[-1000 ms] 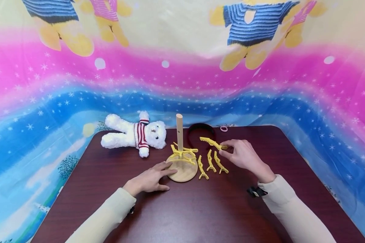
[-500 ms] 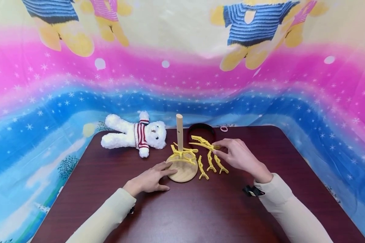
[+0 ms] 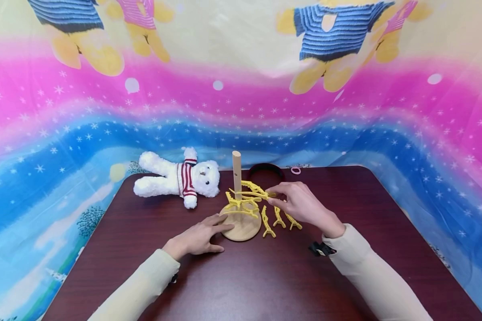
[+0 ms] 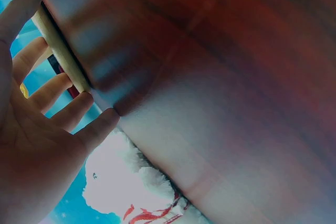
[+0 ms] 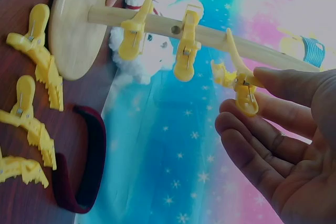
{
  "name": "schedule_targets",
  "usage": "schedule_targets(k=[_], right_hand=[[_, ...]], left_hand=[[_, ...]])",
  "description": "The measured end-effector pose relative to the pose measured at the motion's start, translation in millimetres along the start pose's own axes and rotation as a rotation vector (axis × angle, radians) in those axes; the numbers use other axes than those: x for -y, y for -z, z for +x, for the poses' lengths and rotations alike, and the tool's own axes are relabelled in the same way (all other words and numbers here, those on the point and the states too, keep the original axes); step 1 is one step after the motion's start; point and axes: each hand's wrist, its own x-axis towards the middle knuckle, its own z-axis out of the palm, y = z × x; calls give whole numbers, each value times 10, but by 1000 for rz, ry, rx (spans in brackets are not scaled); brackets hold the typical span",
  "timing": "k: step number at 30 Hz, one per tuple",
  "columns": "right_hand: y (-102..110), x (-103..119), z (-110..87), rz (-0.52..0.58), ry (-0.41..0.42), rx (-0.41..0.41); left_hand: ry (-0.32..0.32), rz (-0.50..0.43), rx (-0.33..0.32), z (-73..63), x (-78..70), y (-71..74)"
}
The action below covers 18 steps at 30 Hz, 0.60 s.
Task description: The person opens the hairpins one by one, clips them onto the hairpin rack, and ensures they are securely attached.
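My left hand (image 3: 194, 236) rests with spread, straight fingers on the left edge of the round base (image 3: 243, 231) of a wooden stand. Between thumb and fingers, my right hand (image 3: 305, 205) pinches the handle end of a yellow alligator hair clip (image 5: 245, 90). Its jaws are spread and point at the upright wooden post (image 3: 236, 171); in the right wrist view one jaw overlaps the post. Lower on the post sit two other yellow hair clips, a nearer one (image 5: 187, 51) and one by the base (image 5: 134, 38). Several more clips (image 3: 266, 220) lie on the table right of the base.
A white teddy bear (image 3: 206, 178) in a striped sweater lies left of the stand. Behind the clips is a dark red headband (image 5: 98, 148). A small pink ring (image 3: 295, 170) lies at the table's back edge. Patterned cloth (image 3: 241, 102) hangs behind the table (image 3: 241, 281).
My right hand has moved left with the hair clip, bringing it from above the loose clips to the post. The clip's jaws have spread apart. My left hand stays on the base.
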Motion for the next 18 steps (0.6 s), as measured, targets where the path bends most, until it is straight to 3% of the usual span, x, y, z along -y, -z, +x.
schedule_targets(k=[12,18], right_hand=[[-76,121,171,-9,49,14],[-86,157,222,-15,30,23]], left_hand=[[12,-3,13,9,4,1],[26,-10,25,-7,-3,24]])
